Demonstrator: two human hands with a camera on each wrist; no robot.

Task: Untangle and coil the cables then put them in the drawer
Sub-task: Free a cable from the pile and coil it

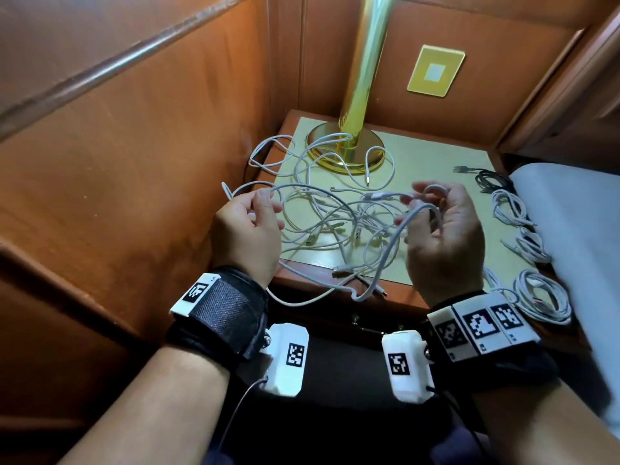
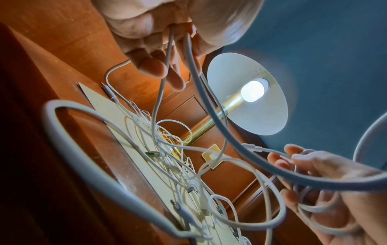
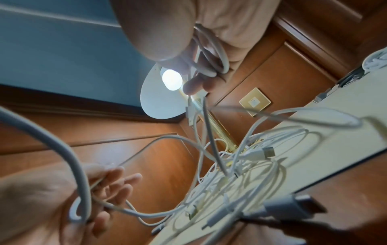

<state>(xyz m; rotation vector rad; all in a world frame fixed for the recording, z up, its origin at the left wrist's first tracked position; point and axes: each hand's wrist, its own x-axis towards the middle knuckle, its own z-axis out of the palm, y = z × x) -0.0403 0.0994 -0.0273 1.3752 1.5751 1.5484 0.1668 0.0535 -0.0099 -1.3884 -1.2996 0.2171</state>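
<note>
- Left hand [image 1: 250,226]: thumb and fingers pinched on a white cable [image 1: 385,270] near one end, over the nightstand's [image 1: 446,169] left front corner. Judged purpose: keeps the run taut and clear of the heap.
- Right hand [image 1: 443,229]: fingers curled, small loops of the same cable gathered round them; a coil under way, I judge, held over the front edge.
- Between the hands the cable sags in a long bight below the front edge; slack feeds the winding.
- Tangle [image 1: 339,213]: thin white cables, round, smooth, limp, crossing in loose loops at mid-top; several plugs show. Strands reach the lamp base [image 1: 345,146] at the back edge.
- Coiled bundles [image 1: 533,263]: white, lie along the right edge, set apart from the tangle. A black cable [image 1: 493,181] lies at the right back.
- Lamp: polished brass, round foot. Top: pale, matt, flat, wood-rimmed.
- Drawer: front below the top, in shadow; open or closed, cannot tell.
</note>
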